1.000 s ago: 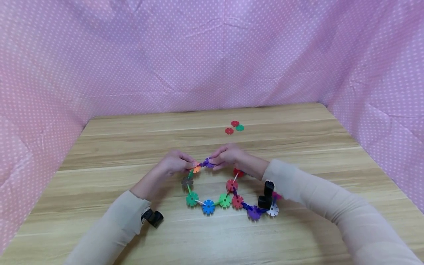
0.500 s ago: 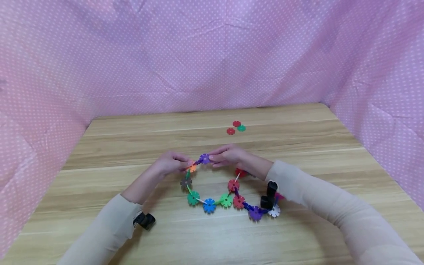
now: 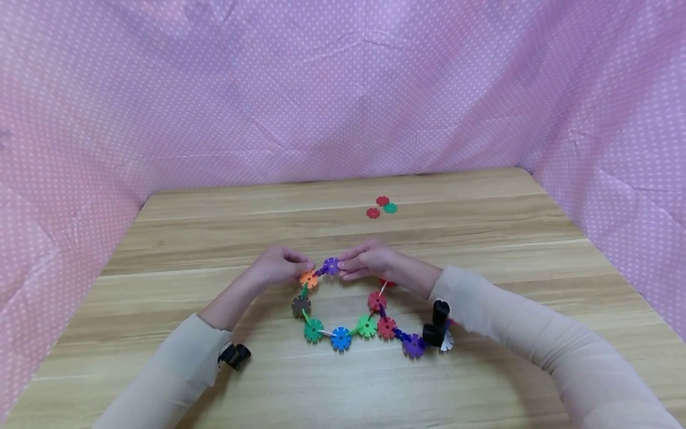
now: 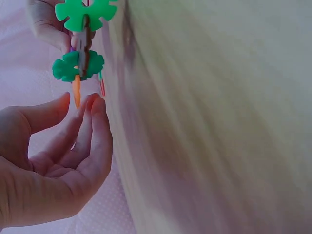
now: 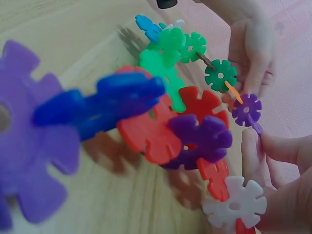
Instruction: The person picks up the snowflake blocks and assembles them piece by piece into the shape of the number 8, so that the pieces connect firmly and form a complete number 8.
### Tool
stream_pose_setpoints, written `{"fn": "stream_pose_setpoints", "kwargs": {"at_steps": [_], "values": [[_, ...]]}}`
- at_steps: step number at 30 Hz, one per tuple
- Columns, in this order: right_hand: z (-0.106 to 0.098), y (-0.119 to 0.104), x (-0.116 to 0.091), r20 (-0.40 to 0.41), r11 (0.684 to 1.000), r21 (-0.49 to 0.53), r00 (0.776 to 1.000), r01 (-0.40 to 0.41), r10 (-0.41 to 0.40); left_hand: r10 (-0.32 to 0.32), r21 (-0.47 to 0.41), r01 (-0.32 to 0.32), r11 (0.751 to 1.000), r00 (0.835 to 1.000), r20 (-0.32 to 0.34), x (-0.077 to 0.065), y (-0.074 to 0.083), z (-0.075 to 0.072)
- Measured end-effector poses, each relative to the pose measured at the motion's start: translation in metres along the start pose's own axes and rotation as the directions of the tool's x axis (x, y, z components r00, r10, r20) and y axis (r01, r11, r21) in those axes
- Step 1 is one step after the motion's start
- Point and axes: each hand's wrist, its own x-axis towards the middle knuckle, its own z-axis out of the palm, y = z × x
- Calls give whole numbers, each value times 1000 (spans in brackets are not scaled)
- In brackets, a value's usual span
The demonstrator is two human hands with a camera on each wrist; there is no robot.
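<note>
A chain of notched plastic snowflake discs lies in a looping line across the wooden table. In the head view, my left hand (image 3: 278, 266) is beside the orange disc (image 3: 308, 279). The left wrist view shows its thumb and fingertips apart, the orange disc (image 4: 77, 91) just above the gap. My right hand (image 3: 375, 262) pinches the purple disc (image 3: 331, 266) at the chain's far end between thumb and finger. In the right wrist view, a purple disc (image 5: 257, 125) stands at those fingertips. Brown, green, blue and red discs follow; the right forearm hides some.
Farther back on the table (image 3: 214, 220) lie two red discs (image 3: 373, 213) and a green disc (image 3: 390, 208), loose. A pink dotted cloth (image 3: 343, 89) hangs behind and at both sides. Black cameras (image 3: 234, 356) are strapped on both wrists.
The purple end of the chain rose slightly, then came back down with my right hand. My left fingers have come off the orange disc, which now shows whole.
</note>
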Motion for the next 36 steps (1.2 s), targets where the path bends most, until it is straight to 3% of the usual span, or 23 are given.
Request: {"fn": "stream_pose_setpoints", "kwargs": {"at_steps": [5, 17, 23, 28, 30, 32, 33, 36], "values": [[2, 1, -1, 7, 1000, 5, 1000, 5, -5, 23, 43, -22, 999, 999, -27, 5, 12, 4], [5, 0, -5, 24, 1000, 9, 999, 21, -21, 33, -48, -32, 998, 999, 22, 11, 23, 15], [-15, -12, 3, 22, 982, -172, 997, 71, -69, 30, -68, -28, 997, 999, 22, 15, 22, 15], [-48, -36, 20, -126, 935, -335, 977, 119, -170, 17, -89, -15, 996, 1000, 20, 18, 20, 17], [-60, -46, 28, -177, 882, -450, 953, 142, -244, 4, -101, -2, 995, 1000, 20, 18, 19, 17], [-72, -54, 36, -195, 786, -600, 924, 153, -329, -1, -107, 3, 994, 1000, 23, 18, 19, 17], [-77, -57, 39, -179, 720, -675, 911, 162, -372, -2, -113, 5, 994, 1000, 25, 18, 19, 18], [-89, -65, 49, -75, 472, -865, 885, 172, -460, -8, -127, 12, 992, 1000, 28, 17, 20, 18]]}}
